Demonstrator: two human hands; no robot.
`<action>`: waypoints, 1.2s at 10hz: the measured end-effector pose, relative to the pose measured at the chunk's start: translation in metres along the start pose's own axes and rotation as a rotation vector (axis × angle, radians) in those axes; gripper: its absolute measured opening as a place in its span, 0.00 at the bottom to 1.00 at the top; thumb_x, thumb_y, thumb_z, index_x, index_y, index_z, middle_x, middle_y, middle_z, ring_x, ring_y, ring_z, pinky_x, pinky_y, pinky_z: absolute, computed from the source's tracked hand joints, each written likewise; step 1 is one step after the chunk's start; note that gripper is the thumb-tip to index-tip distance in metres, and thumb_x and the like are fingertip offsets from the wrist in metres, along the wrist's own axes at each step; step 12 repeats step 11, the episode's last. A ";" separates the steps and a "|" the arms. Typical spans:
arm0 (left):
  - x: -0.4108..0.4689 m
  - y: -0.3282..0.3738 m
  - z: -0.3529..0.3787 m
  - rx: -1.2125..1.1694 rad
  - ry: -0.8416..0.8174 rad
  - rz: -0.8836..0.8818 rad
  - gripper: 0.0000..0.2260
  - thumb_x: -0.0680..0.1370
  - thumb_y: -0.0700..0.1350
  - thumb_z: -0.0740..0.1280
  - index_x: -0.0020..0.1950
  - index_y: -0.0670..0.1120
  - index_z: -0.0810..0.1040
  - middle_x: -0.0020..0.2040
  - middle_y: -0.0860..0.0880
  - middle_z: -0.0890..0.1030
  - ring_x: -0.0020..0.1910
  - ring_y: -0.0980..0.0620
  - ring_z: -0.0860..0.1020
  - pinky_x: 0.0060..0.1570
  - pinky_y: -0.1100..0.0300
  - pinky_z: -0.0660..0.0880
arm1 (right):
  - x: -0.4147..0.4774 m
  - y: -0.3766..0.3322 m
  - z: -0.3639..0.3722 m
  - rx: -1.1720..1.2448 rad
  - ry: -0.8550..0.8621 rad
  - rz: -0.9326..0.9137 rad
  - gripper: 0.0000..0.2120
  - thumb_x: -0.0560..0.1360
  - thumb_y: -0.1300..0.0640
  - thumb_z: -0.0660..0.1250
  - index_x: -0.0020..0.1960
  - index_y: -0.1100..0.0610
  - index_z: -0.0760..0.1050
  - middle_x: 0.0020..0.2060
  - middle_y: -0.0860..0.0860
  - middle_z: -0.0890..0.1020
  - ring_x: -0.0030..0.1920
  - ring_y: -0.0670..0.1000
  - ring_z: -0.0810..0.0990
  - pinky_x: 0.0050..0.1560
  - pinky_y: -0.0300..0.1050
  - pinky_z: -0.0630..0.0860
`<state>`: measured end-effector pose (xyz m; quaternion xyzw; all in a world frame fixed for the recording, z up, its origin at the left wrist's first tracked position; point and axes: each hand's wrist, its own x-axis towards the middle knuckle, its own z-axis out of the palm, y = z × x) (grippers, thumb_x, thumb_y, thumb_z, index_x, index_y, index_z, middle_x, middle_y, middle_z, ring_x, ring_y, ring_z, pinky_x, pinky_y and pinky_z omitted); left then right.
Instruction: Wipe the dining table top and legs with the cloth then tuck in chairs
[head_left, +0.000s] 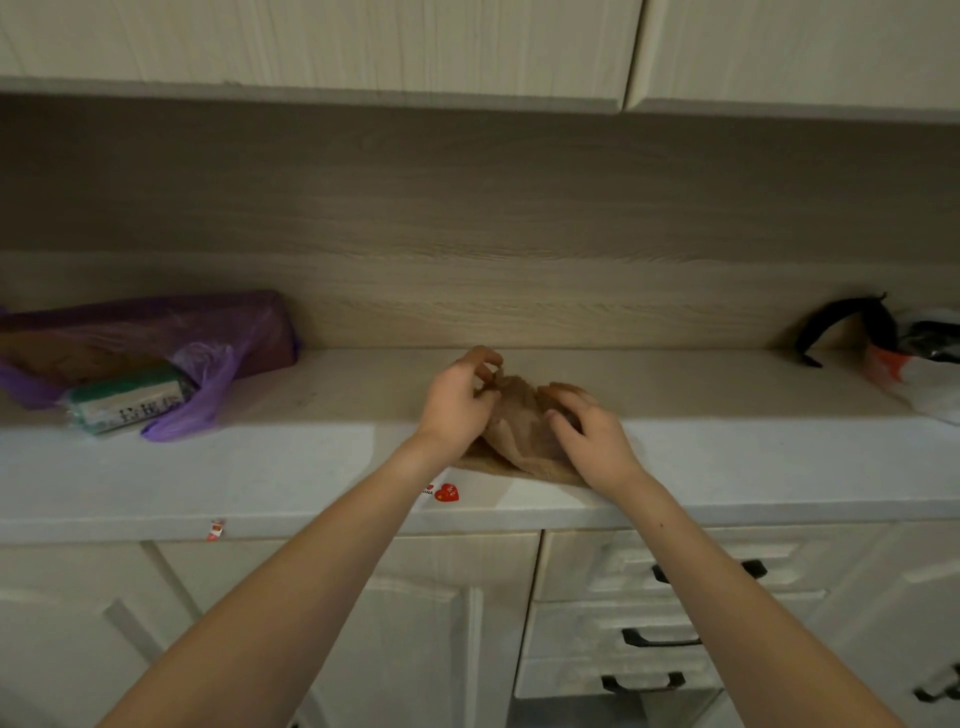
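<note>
So the person's at a counter (208, 467), not the dining table, and neither the table nor any chairs are in view at all. Nearest us are the cabinet doors and 3 drawers with dark handles (660, 639) under the front edge, plus a little red heart sticker (447, 492) right at that edge. Just past it sits the brown cloth (514, 436), bunched up about mid-counter, its near hem lying flat close to the front edge. Left hand (457, 402) has its fingers curled and pinching the far top of the bunch; right hand (592, 431) is spread fairly wide, pressing down on the right side rather than gripping. Looks fluffy and floppy, super light, so I'd guess it'll sag anywhere it isn't held; scrunching the middle or grabbing 2 corners seems best. Further back by the wall there's a purple bag (156, 338) over a box at the left end, and dark stuff at the right end I can't identify. Pretty dim, too.
</note>
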<state>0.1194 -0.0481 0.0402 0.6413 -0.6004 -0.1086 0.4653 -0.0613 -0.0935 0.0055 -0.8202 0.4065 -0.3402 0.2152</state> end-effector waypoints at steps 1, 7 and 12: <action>0.015 -0.002 -0.009 -0.116 0.084 -0.026 0.15 0.72 0.34 0.67 0.55 0.49 0.78 0.43 0.51 0.79 0.38 0.58 0.77 0.34 0.78 0.67 | -0.004 -0.003 -0.004 0.033 -0.022 -0.038 0.21 0.79 0.51 0.58 0.70 0.53 0.72 0.65 0.49 0.75 0.65 0.47 0.72 0.63 0.35 0.65; -0.046 -0.041 -0.017 0.645 -0.531 0.215 0.26 0.82 0.56 0.48 0.78 0.47 0.50 0.78 0.48 0.50 0.77 0.51 0.47 0.75 0.59 0.44 | -0.017 -0.011 0.005 -0.438 -0.366 -0.056 0.28 0.82 0.43 0.49 0.79 0.53 0.50 0.78 0.48 0.52 0.78 0.46 0.48 0.73 0.37 0.43; -0.014 -0.038 -0.007 0.716 -0.521 0.091 0.28 0.81 0.57 0.46 0.78 0.45 0.49 0.79 0.46 0.49 0.77 0.50 0.46 0.75 0.52 0.47 | 0.029 -0.010 0.001 -0.511 -0.388 -0.110 0.26 0.83 0.45 0.49 0.79 0.54 0.53 0.78 0.51 0.56 0.77 0.48 0.54 0.75 0.43 0.48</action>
